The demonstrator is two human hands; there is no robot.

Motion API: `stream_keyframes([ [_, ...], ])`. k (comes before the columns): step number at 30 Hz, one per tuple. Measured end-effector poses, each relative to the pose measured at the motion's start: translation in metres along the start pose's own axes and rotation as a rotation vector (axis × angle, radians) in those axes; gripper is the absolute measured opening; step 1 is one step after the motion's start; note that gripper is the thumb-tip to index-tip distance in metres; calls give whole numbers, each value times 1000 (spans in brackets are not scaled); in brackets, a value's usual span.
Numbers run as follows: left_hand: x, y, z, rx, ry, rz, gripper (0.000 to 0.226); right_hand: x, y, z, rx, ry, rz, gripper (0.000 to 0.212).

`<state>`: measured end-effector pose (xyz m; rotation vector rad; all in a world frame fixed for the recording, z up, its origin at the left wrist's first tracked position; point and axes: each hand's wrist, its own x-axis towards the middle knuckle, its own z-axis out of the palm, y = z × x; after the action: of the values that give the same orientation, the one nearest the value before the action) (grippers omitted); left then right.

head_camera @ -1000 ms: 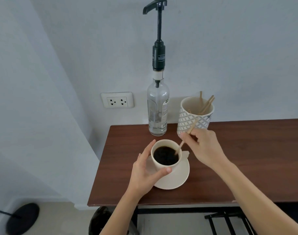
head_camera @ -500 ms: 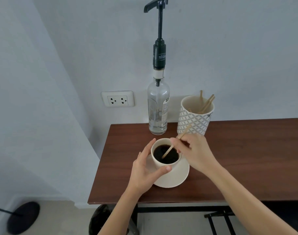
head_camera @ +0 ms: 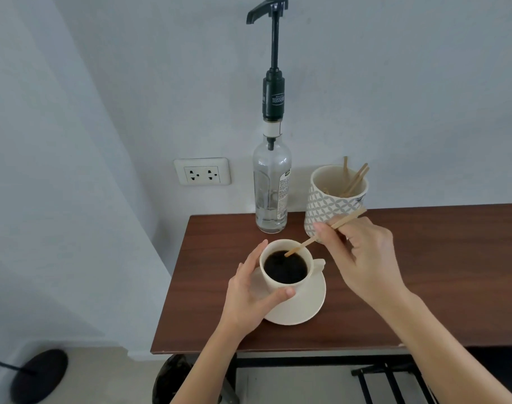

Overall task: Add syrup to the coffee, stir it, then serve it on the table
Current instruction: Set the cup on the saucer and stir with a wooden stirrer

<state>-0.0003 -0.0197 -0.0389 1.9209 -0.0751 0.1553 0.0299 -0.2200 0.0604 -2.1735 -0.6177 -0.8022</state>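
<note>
A cream cup (head_camera: 279,282) full of black coffee (head_camera: 285,266) stands on a cream saucer (head_camera: 304,304) on the dark wooden table (head_camera: 424,272). My left hand (head_camera: 249,295) wraps around the cup's left side, thumb on the front wall. Pinched in my right hand (head_camera: 362,258) is a wooden stir stick (head_camera: 301,246), slanting down and left, its tip in the coffee near the far rim. Behind the cup is the clear syrup bottle (head_camera: 271,185) with a tall black pump (head_camera: 273,59).
A patterned white cup (head_camera: 333,199) holding several wooden sticks stands right of the bottle, just behind my right hand. A wall socket (head_camera: 202,171) is left of the bottle. The table's left edge is near the cup. A black round base (head_camera: 39,374) rests on the floor.
My right hand has swung the stick around in the coffee, first toward the near left, now back right with the tip at the far rim. The left hand stays on the cup.
</note>
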Motion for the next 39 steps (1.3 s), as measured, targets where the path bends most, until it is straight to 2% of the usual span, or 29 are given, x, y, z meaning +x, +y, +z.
stream_keyframes([
  [3, -1, 0, 0, -8, -5, -3, 88, -6, 1, 3, -19, -2, 9, 39],
  [7, -1, 1, 0, -7, -5, -26, 92, -6, 1, -6, 15, 120, 34, 41],
  [11, -1, 0, 0, -12, 0, -26, 91, -14, 4, 0, -30, 53, 85, 44],
  [16, -1, 1, 0, -14, -6, -42, 92, -17, 8, -7, 123, 179, 215, 43],
  [21, 0, -2, -1, -20, -18, -36, 92, -23, 12, 0, 136, 93, 325, 49],
  [26, 0, -4, 1, -18, -35, -14, 98, -17, 15, -4, 216, 126, 527, 47],
  [30, -2, 0, -3, -78, -28, -26, 108, -9, 19, -2, 480, 183, 766, 41],
  [32, -5, 3, -10, -97, 48, -20, 99, -5, 19, -1, 627, 197, 845, 38],
  [34, -7, 4, -27, -62, 185, -6, 77, 0, 15, 2, 716, 180, 876, 38],
  [36, -8, 4, -56, -22, 374, 3, 54, 3, 6, 8, 763, 150, 868, 37],
  [39, -10, -7, -120, 111, 669, 15, 37, 2, -19, 20, 789, 99, 818, 36],
])
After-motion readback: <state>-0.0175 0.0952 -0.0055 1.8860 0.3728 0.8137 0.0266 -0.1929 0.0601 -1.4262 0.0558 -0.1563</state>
